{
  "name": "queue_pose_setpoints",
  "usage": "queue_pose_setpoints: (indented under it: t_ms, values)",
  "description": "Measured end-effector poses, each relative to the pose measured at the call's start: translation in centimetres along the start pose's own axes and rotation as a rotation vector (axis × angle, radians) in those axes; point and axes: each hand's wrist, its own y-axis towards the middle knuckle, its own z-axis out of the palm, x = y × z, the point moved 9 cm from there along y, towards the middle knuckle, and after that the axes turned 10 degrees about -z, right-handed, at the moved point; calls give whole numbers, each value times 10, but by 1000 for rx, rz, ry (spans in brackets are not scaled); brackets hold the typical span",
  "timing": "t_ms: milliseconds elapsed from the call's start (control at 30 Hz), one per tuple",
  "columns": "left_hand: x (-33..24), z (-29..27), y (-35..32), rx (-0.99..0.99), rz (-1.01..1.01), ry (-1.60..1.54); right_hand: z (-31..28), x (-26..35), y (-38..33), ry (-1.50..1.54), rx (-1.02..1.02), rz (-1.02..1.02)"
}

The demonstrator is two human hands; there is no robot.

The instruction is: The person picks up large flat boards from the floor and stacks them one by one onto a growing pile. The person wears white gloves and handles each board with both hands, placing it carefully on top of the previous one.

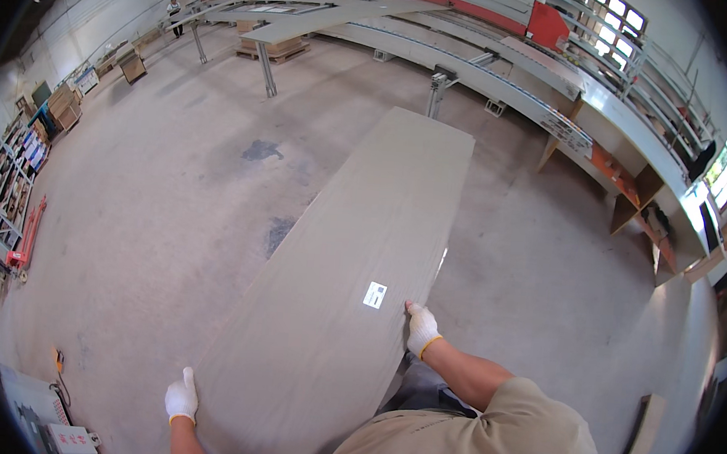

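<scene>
First inspector: Where is the long grey-brown panel (357,201) lying, and who is bearing it?

Second inspector: It is running from the person's body out toward the metal leg (434,95) of the machine frame (508,84), between the two gloved hands. Whether its far end is resting on anything, I cannot tell.

First inspector: Report on the fingers.

Second inspector: The right hand (422,329) is clamping the right long edge; one bare fingertip is showing at the top face and the rest are hiding below. The left hand (181,396) is meeting the left edge further back, its thumb pointing up. Its other fingers are not showing clearly, so I cannot tell whether they are closing on the panel.

First inspector: What is good handling requiring here?

Second inspector: In my judgement, an even load. The hands are sitting at staggered points along the length, so a twist is the likely fault. Both wrists should be sharing the weight, with the left grip being confirmed under the edge.

First inspector: Further cautions?

Second inspector: The white label (375,294) is facing up, clear of both hands; fingers should be avoiding it. The far corners deserve watching, being the easiest to knock.
</scene>
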Motion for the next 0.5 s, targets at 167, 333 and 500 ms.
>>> queue_pose_setpoints:
  t_ms: [167,333,500]
  values:
    - [-11,-4,23,6,23,15,18,20,-13,31,-27,86]
    - [-25,-3,41,38,-3,6,21,30,-1,13,-62,75]
    - [-45,0,43,28,66,5,21,6,59,117,258,105]
